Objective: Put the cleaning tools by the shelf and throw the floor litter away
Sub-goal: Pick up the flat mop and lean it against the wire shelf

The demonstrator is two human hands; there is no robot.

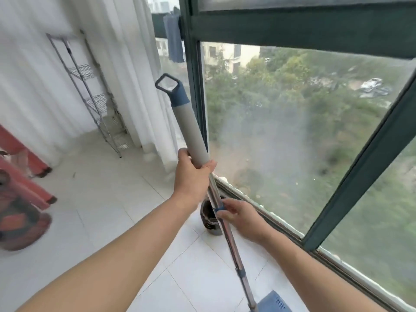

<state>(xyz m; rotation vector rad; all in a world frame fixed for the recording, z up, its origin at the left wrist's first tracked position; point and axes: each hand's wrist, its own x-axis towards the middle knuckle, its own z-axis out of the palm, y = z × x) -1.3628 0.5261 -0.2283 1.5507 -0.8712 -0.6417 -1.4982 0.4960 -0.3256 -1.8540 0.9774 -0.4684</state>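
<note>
Floor (94, 221): white tiles, thin grout lines. Wire shelf (94, 104) stands on it at far corner, beside white curtain (135, 86) whose hem reaches tiles. Red frame (29, 183) at left, dark feet on tiles; blurred red-orange bulk (20, 226) below it. Small dark speck (73, 175) near frame. Dark round object (209, 219) by window sill. Mop (230, 235): blue head at tiles, bottom edge.

Bright daylight floods through the hazy window (292, 136); motion blur and wide-angle bending soften the edges.
</note>
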